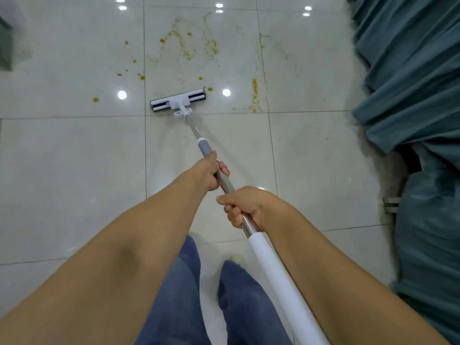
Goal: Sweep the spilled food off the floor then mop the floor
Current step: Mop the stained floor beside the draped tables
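- The left hand point(211, 174) is closed around the steel part of the mop pole point(225, 183), just below the grey collar.
- The right hand point(245, 207) is clamped on the same pole nearer the body, just above the white grip point(273, 267).
- The mop head point(178, 100) lies flat on the floor point(74, 158), a little ahead of a tile seam.
- Yellow-brown food stains point(184, 46) lie beyond the head, with a streak point(254, 95) to its right and scattered drops point(95, 100) to its left.
- Blue-green cloth point(410, 70) drapes along the right edge.
- Bare tiles stretch open on the left and toward the person's jeans point(179, 295).
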Available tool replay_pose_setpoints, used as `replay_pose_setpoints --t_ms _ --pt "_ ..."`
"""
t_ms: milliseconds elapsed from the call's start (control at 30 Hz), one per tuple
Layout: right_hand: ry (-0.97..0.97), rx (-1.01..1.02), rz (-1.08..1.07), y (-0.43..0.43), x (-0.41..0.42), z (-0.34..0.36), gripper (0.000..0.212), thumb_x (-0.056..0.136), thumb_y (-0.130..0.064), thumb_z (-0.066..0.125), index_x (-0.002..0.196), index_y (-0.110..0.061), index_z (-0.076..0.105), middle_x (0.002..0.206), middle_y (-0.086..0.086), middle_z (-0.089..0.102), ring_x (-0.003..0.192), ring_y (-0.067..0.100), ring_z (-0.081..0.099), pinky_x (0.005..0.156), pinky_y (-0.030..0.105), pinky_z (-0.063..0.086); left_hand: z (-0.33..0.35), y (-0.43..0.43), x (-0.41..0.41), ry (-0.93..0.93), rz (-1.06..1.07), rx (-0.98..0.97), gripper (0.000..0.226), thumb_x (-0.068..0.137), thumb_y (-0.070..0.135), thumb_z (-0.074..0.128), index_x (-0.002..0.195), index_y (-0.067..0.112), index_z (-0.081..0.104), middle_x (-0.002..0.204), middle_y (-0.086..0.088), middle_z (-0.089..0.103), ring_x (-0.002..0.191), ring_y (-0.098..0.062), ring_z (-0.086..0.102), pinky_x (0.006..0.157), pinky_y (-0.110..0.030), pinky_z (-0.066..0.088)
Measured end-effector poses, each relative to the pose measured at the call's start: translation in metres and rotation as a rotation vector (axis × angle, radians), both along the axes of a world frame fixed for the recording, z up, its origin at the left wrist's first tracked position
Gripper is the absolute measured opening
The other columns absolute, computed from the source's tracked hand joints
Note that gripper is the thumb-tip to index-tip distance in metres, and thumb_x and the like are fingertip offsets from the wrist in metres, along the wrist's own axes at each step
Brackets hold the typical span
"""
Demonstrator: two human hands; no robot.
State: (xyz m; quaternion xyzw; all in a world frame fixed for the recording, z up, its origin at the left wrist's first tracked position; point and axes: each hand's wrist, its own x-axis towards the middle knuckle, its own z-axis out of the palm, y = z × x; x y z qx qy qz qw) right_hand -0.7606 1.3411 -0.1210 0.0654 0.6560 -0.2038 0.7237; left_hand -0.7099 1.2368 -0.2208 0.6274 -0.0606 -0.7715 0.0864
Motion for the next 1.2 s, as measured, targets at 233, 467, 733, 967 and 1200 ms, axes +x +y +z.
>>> replay_pose_setpoints --t_ms 233,467,733,967,1200 --pt "0.009 -0.007 -0.086 -0.151 0.011 -0.019 0.020 0.092 -0.011 0.059 0.076 -0.008 0.048 0.050 0.000 0.043 0.031 0.004 0.033 0.031 0.013 0.030 -0.014 -0.158 0.004 0.017 -0.071 0.012 0.036 0.098 0.035 0.046 0.071 0.013 0.037 0.051 0.001 0.035 0.027 -0.009 0.031 0.032 -0.011 0.031" --pt "-0.037 -0.054 -0.218 -0.309 0.039 -0.019 0.020 0.093 -0.011 0.058 0.076 -0.008 0.048 0.056 0.001 0.041 0.029 0.003 0.033 0.030 0.013 0.029 -0.015 -0.320 0.019 -0.041 -0.188 -0.046 0.035 0.098 0.032 0.044 0.070 0.013 0.035 0.045 0.002 0.034 0.024 -0.010 0.030 0.032 -0.009 0.030" --pt "-0.029 -0.068 -0.285 -0.358 0.031 -0.026 0.024 0.094 -0.014 0.057 0.073 -0.009 0.048 0.056 0.000 0.040 0.027 0.002 0.033 0.030 0.011 0.029 -0.022 -0.372 0.005 -0.042 -0.200 -0.025 0.035 0.098 0.033 0.044 0.070 0.014 0.035 0.038 0.002 0.033 0.024 -0.009 0.029 0.032 -0.009 0.030" --pt "-0.009 -0.048 -0.339 -0.287 0.041 -0.028 0.022 0.094 -0.023 0.058 0.080 -0.007 0.052 0.061 0.001 0.045 0.036 0.004 0.036 0.034 0.013 0.032 -0.022 -0.305 0.014 -0.056 -0.222 0.010 0.037 0.098 0.035 0.045 0.068 0.014 0.036 0.033 0.003 0.036 0.025 -0.008 0.032 0.032 -0.011 0.031" --pt "-0.032 -0.053 -0.400 -0.202 0.047 -0.015 0.022 0.095 -0.023 0.056 0.080 -0.008 0.053 0.062 0.001 0.046 0.040 0.005 0.037 0.035 0.014 0.034 -0.006 -0.221 0.016 -0.092 -0.299 0.019 0.038 0.096 0.034 0.049 0.067 0.014 0.037 0.033 0.002 0.036 0.025 -0.009 0.032 0.031 -0.011 0.031"
